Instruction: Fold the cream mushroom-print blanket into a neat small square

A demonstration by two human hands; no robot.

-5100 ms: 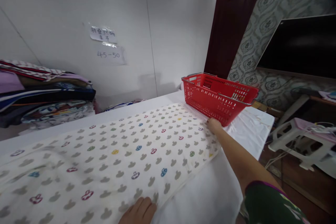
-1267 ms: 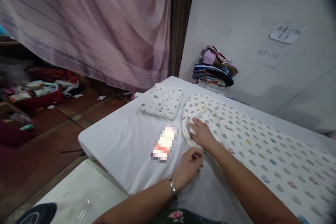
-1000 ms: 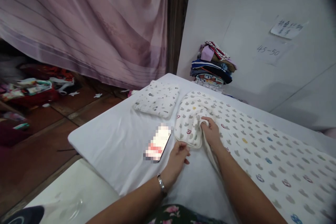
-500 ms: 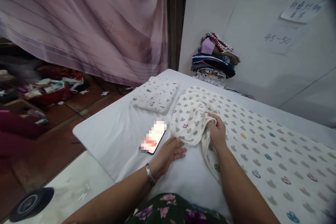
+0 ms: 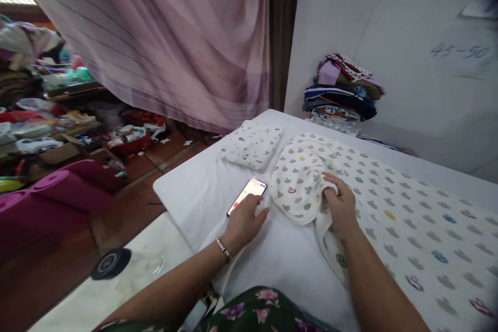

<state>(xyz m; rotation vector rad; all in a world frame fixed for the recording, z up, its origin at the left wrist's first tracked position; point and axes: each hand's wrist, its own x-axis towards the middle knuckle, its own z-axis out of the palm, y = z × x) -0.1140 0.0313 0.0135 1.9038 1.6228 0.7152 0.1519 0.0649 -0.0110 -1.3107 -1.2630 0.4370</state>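
A white blanket (image 5: 389, 207) printed with grey and coloured shapes lies spread over the white-covered table (image 5: 194, 192). Its near left end is folded into a rounded bundle (image 5: 298, 187). My right hand (image 5: 340, 202) rests on that bundle, its fingers curled over a fold of the cloth. My left hand (image 5: 245, 220), a bracelet on its wrist, lies on the sheet with the fingers loosely apart, the fingertips at the near edge of a lit phone (image 5: 248, 196).
A small folded patterned cloth (image 5: 252, 144) lies beyond the phone. A stack of folded fabrics (image 5: 342, 93) stands against the white wall. A pink curtain (image 5: 175, 41) hangs at the left, with clutter and a dark red roll (image 5: 50, 197) on the floor.
The blanket's left end has been folded over into a bundle under my right hand. My left hand let go of the edge and moved left to the phone. The view swung left from the red basket.
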